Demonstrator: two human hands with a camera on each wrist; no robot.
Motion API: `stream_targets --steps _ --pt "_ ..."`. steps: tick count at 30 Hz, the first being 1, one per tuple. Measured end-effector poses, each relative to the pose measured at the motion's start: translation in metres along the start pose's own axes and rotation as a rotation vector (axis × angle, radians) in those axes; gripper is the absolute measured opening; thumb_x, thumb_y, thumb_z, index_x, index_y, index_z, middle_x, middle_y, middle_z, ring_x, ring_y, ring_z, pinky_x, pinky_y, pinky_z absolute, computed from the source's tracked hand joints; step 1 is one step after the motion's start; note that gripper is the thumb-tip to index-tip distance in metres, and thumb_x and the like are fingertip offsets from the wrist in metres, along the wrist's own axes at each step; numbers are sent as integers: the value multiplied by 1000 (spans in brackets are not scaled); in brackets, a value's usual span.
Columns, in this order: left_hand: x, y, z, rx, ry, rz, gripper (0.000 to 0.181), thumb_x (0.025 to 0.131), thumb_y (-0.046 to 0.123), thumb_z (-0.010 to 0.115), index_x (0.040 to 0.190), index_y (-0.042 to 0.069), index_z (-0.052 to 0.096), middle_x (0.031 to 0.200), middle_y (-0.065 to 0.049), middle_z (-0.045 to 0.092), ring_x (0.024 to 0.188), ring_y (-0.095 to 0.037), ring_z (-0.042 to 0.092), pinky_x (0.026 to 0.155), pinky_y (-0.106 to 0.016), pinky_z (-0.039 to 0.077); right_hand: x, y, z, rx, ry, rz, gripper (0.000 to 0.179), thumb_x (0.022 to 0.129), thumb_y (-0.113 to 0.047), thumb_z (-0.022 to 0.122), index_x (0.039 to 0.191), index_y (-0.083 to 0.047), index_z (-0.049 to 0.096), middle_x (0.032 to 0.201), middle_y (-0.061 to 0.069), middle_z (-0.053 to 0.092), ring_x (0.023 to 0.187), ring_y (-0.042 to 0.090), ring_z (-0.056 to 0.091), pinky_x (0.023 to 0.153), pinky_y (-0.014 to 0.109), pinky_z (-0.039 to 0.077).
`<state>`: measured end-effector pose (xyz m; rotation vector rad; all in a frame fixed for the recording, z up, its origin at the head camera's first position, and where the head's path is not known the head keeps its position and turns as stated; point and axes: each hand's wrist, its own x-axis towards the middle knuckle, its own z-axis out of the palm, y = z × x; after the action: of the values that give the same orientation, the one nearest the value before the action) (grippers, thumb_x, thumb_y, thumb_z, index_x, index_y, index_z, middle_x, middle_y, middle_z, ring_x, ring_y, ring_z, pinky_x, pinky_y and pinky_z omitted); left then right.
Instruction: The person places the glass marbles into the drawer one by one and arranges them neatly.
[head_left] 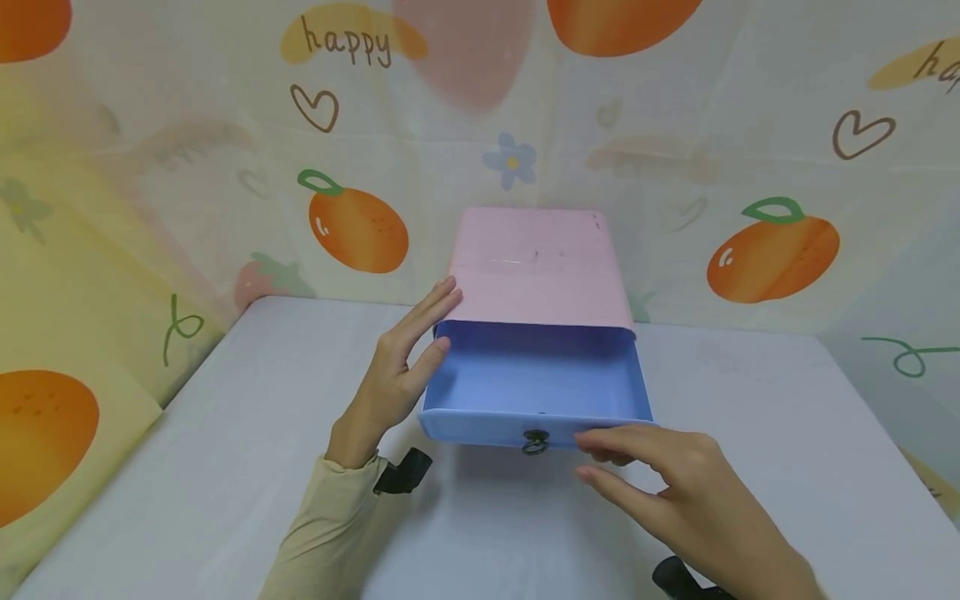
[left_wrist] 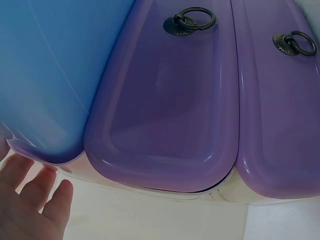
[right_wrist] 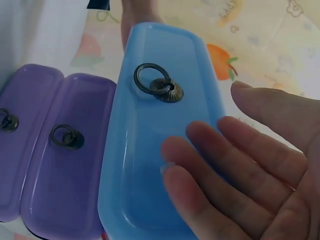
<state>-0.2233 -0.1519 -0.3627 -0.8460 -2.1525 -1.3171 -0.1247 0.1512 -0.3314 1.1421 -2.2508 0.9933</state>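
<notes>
A small drawer cabinet with a pink top (head_left: pixel 536 267) stands on the table, its top blue drawer (head_left: pixel 472 425) pulled far out and with nothing inside. On the drawer's front hangs a dark metal ring pull (head_left: pixel 536 442). My left hand (head_left: pixel 384 375) rests along the cabinet's left side, fingers straight and fingertips at the pink edge. Close to the right part of the drawer front is my right hand (head_left: pixel 686 479), its fingers extended, thumb apart and nothing between them. Below the blue drawer, two purple drawers (left_wrist: pixel 170 105) sit closed in the left wrist view.
A white cloth (head_left: pixel 247 433) covers the table. Behind it hangs a printed curtain (head_left: pixel 555 108) with oranges and hearts, close to the cabinet's back. Each purple drawer has its own ring pull (right_wrist: pixel 65 136). Dark straps (head_left: pixel 405 472) show at both wrists.
</notes>
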Motion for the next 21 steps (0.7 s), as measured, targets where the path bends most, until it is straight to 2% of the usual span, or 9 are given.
stream_targets --steps 3,6,10,14,17,21 --pt "0 0 0 1 -3 -1 49 95 5 51 145 6 51 156 -7 44 149 -20 34 124 -32 27 -1 2 3 -6 20 -25 22 87 -19 76 108 -12 75 97 -3 77 82 6 70 74 9 54" --pt "0 0 -1 2 -2 -5 50 95 5 51 145 6 51 156 -7 43 149 -20 34 124 -31 27 -1 2 8 -26 8 -16 22 87 -23 76 107 -13 76 96 -5 77 80 6 69 70 9 53" --pt "-1 1 -1 4 1 -13 50 95 6 51 144 6 51 156 -7 44 149 -20 34 124 -30 27 -1 -2 15 -93 -62 91 23 84 -22 79 106 -18 76 97 -12 76 80 0 66 68 11 53" --pt "-1 0 -1 9 2 -17 50 95 5 51 144 7 51 156 -6 44 149 -20 35 124 -30 27 0 -7 21 -126 -117 232 21 84 -26 78 105 -22 76 98 -16 75 81 -3 64 66 16 55" --pt "-1 0 0 7 1 -14 50 95 5 52 145 7 51 156 -6 44 149 -20 34 124 -30 27 1 -10 24 -115 -114 310 18 86 -29 76 103 -24 76 97 -19 74 82 -4 65 66 19 56" --pt "0 0 0 3 3 -8 50 95 5 51 145 7 51 156 -7 44 149 -20 35 124 -28 26 3 -12 27 -89 -100 371 13 88 -30 75 99 -25 76 92 -21 73 80 -5 66 67 19 57"
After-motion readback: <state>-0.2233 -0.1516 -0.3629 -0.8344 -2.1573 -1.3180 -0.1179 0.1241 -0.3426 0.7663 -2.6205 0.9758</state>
